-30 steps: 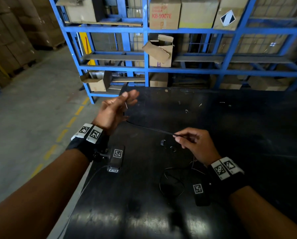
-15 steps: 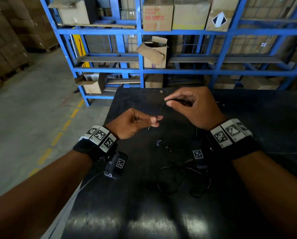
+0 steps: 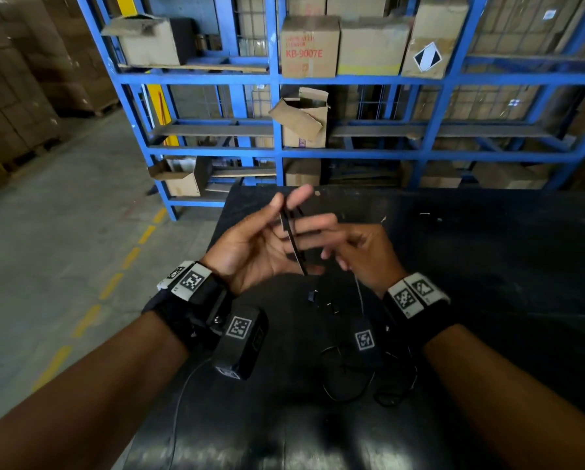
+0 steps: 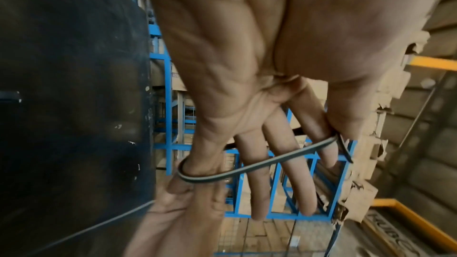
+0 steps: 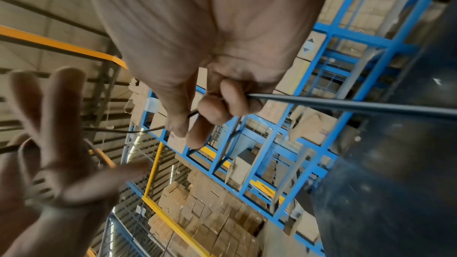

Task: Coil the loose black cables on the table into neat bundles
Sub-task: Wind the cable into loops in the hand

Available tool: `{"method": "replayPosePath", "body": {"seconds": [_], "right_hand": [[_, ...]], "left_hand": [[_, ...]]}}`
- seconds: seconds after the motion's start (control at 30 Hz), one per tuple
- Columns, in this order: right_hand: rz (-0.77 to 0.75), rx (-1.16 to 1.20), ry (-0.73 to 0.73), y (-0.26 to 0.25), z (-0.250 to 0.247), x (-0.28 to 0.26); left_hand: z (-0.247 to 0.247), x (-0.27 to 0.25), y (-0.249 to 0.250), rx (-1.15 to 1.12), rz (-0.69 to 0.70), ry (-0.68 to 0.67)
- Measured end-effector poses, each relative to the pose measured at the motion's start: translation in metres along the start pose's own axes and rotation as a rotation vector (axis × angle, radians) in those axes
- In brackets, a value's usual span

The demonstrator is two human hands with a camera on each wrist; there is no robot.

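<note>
My left hand (image 3: 250, 247), fingers splayed as a former, thumb pinning the thin black rubber cable (image 4: 249, 169); right hand (image 3: 362, 256) pinches the feed, probably keeping tension.

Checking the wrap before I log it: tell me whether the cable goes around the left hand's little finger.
Yes. In the left wrist view the black cable loops around the little finger of the left hand.

I've got a black cable (image 3: 293, 239) w/ pale sheen, black table (image 3: 488, 266), blue rack (image 3: 277, 113), brown boxes (image 3: 309, 45) w/ red lettering, yellow dashed floor line (image 3: 111, 286), b&w checker tags (image 3: 404, 298) on wristbands.
</note>
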State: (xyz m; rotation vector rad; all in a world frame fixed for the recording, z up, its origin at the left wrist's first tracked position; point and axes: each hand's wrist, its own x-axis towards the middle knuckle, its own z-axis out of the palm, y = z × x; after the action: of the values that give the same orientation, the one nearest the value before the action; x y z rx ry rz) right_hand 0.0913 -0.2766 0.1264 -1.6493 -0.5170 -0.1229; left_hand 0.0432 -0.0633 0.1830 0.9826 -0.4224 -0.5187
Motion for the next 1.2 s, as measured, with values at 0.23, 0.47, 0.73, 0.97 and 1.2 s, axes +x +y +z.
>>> {"method": "replayPosePath", "body": {"seconds": [0.23, 0.47, 0.73, 0.97, 1.2], "right_hand": [[0.19, 0.107, 0.008, 0.015, 0.023, -0.034], [0.058, -0.041, -0.045, -0.024, 0.009, -0.043], [-0.176, -0.551, -0.139, -0.083, -0.029, -0.013], [-0.358, -0.559, -0.138, -0.096, -0.035, 0.021], [-0.16, -0.161, -0.049, -0.064, -0.03, 0.031]], "left_hand": [[-0.013, 0.012, 0.024, -0.086, 0.238, 0.188], [-0.027, 0.018, 0.038, 0.19, 0.244, 0.379], [-0.025, 0.016, 0.013, 0.833, 0.09, 0.369], [-0.011, 0.012, 0.001, 0.912, -0.12, 0.102], [-0.001, 0.001, 0.004, 0.441, -0.189, -0.02]]}}
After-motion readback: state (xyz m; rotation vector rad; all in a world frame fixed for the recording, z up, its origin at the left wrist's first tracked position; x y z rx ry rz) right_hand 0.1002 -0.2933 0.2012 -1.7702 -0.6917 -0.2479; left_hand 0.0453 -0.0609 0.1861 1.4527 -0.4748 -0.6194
